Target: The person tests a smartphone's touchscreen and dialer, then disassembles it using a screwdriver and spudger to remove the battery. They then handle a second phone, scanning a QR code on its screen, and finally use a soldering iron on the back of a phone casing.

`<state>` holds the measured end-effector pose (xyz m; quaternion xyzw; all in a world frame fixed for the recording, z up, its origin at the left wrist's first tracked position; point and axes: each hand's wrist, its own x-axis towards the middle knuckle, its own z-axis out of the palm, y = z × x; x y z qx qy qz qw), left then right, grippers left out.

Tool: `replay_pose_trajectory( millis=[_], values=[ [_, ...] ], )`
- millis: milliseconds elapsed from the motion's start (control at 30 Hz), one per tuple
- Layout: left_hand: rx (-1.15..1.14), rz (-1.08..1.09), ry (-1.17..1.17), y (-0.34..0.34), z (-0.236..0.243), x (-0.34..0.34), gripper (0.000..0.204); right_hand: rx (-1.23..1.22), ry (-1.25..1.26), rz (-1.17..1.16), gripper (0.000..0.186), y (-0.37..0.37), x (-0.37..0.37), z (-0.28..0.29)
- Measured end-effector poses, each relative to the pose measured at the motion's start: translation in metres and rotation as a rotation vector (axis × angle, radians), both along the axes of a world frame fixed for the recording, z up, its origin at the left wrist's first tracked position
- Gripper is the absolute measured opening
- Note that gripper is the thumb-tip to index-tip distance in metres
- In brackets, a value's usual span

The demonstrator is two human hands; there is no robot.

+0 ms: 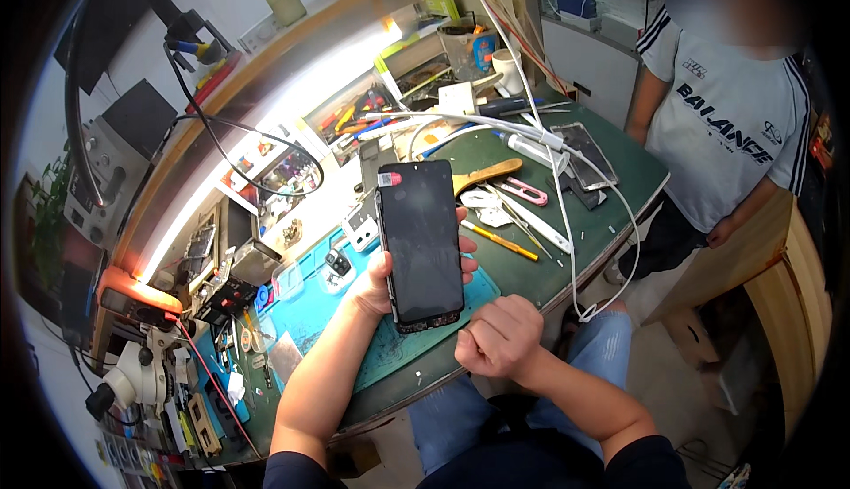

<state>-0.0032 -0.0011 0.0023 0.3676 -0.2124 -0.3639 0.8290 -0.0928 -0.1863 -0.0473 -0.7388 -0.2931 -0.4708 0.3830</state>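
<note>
My left hand [376, 287] is closed around a smartphone [423, 241] with a dark, blank screen, its thumb on one long edge and fingertips on the other. A small white-and-red sticker is on the phone's upper left corner. Along the bottom end, a strip of inner parts seems exposed. Just right of the phone's lower end, my right hand [502, 337] is curled into a fist, apart from the phone; what it holds, if anything, is hidden. Under the phone lies a blue work mat [376, 360] on the green bench [620, 148].
A wooden-handled brush [491, 173], a yellow pen [500, 241] and a pink-handled tool [522, 191] lie right of the phone. White cables [574, 267] loop over the bench's right edge. An orange multimeter [137, 296] stands left, near a microscope [133, 378]. Another person [722, 126] stands at the right.
</note>
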Motion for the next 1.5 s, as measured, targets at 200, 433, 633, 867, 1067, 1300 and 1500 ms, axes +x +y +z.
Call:
replay_pose_trajectory(
  millis=[200, 433, 633, 867, 1067, 1300, 1500],
  values=[
    [0.047, 0.001, -0.075, 0.002, 0.003, 0.000, 0.120, 0.002, -0.024, -0.024, 0.024, 0.000, 0.001, -0.003],
    [0.137, 0.035, -0.107, 0.026, 0.026, -0.024, 0.120, -0.014, -0.012, -0.018, 0.014, -0.001, 0.000, -0.004],
    [0.108, 0.136, -0.012, 0.073, 0.008, -0.068, 0.122, 0.074, 0.136, 0.036, 0.003, -0.001, -0.003, 0.001],
    [0.051, 0.148, 0.042, 0.086, -0.002, -0.083, 0.124, -0.036, 0.113, 0.062, 0.039, 0.038, -0.027, 0.048],
    [0.101, 0.139, 0.021, 0.086, 0.002, -0.087, 0.125, -0.019, 0.204, 0.032, 0.046, 0.049, -0.020, 0.039],
    [0.093, 0.196, 0.010, 0.079, 0.000, -0.085, 0.121, -0.106, 0.171, 0.056, 0.047, 0.048, -0.023, 0.038],
    [0.108, 0.221, -0.024, 0.079, 0.002, -0.087, 0.122, -0.103, 0.091, 0.071, 0.044, 0.049, -0.023, 0.042]
  ],
)
